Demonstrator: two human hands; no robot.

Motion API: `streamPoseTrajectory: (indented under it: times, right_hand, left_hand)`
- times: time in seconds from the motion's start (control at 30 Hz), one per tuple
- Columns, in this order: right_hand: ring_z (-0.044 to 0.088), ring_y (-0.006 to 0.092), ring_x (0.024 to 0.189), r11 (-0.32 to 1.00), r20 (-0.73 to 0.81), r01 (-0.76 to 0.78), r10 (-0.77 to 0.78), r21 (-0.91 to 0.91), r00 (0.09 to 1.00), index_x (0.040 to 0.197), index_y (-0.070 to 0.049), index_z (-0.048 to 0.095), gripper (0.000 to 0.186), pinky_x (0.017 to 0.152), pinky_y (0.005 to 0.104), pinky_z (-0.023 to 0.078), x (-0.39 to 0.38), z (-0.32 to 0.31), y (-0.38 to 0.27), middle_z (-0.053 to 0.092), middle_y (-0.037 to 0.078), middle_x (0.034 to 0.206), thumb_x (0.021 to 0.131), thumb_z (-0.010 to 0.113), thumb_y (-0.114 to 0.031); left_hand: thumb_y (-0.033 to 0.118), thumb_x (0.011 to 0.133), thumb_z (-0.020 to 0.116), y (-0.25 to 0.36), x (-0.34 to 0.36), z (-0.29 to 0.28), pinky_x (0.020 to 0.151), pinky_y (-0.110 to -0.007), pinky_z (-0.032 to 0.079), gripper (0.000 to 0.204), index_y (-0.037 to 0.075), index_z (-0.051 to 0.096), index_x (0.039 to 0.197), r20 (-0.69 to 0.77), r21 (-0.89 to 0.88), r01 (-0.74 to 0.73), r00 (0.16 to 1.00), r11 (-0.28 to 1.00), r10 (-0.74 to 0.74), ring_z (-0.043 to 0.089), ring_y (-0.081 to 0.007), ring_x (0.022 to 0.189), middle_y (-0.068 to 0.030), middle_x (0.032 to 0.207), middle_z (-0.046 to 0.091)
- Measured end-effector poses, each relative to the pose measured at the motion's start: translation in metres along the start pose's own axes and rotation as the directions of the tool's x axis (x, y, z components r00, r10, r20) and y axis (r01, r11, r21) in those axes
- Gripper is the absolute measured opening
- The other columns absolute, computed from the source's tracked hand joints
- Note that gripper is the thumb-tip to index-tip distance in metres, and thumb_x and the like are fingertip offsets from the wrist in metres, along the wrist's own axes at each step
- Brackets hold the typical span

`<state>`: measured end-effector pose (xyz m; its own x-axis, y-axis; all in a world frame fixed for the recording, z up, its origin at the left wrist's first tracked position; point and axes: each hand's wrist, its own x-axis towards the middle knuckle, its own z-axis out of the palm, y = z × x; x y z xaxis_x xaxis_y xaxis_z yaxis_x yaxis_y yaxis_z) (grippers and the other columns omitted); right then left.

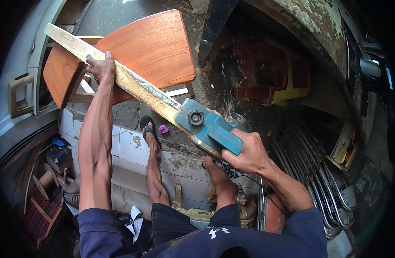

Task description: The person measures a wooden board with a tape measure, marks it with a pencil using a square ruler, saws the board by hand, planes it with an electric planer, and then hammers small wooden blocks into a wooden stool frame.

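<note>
Wooden board [139, 89] slants far-left to near-right past the chair's [150, 49] near edge — left hand [102, 68] gripping its far half, right hand [250, 152] gripping the planer [210, 129] nearer its close end.

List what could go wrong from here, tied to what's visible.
1. Kickback: the left hand grips the board bare, with no clamp in view, so it could twist under the planer.
2. Flying chips: some might reach the eyes; eyewear can't be seen.
3. Dropped tool: if the right hand slips, the planer could land on a foot; the left foot has only an open sandal.
</note>
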<state>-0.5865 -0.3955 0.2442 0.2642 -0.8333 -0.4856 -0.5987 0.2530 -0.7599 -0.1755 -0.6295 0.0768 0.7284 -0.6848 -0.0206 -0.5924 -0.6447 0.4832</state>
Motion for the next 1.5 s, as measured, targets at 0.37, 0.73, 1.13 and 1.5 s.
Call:
streamPoseTrajectory:
  times: [0.37,0.73,1.13,1.5]
  right_hand:
    - [0.065,0.0305,0.059,0.997,-0.019,-0.027,0.029,0.07,0.999,0.086,0.005,0.065,0.026,0.062,0.04,0.053,-0.015,-0.007,0.009,0.063,0.02,0.069,0.075,0.071,-0.019]
    - [0.067,0.0331,0.059,0.992,0.008,-0.12,0.12,-0.031,0.993,0.079,0.0,0.06,0.021,0.058,0.0396,0.053,-0.143,-0.034,0.094,0.061,0.018,0.065,0.072,0.073,-0.015]
    - [0.071,0.0375,0.065,0.995,-0.012,0.094,-0.094,-0.013,0.995,0.086,0.006,0.065,0.028,0.065,0.0421,0.057,0.055,0.023,-0.037,0.067,0.024,0.072,0.074,0.071,-0.018]
    - [0.067,0.0387,0.062,0.992,0.047,-0.119,0.121,-0.037,0.992,0.079,0.002,0.059,0.023,0.061,0.042,0.053,-0.11,-0.032,0.072,0.062,0.021,0.068,0.07,0.071,-0.016]
  left_hand:
    - [0.046,0.082,0.066,-0.005,0.002,-0.002,0.102,-0.057,0.048,0.099,0.008,0.018,0.161,0.025,0.061,-0.029,0.999,0.998,0.028,0.053,-0.0508,0.128,-0.034,0.145,0.035]
    - [0.046,0.081,0.065,-0.008,0.01,-0.003,0.103,-0.058,0.046,0.099,0.006,0.02,0.16,0.0,0.076,0.007,1.0,0.997,-0.007,0.051,-0.0501,0.129,-0.0336,0.148,0.032]
    - [0.05,0.071,0.075,-0.005,0.024,-0.015,0.106,-0.052,0.046,0.108,0.002,0.023,0.152,0.061,0.086,0.018,0.998,0.996,-0.023,0.057,-0.0468,0.126,-0.0344,0.139,0.049]
    - [0.044,0.07,0.076,-0.009,0.019,-0.008,0.105,-0.049,0.047,0.104,0.001,0.022,0.148,0.044,0.043,0.043,0.998,0.998,-0.045,0.06,-0.0463,0.121,-0.0344,0.135,0.053]
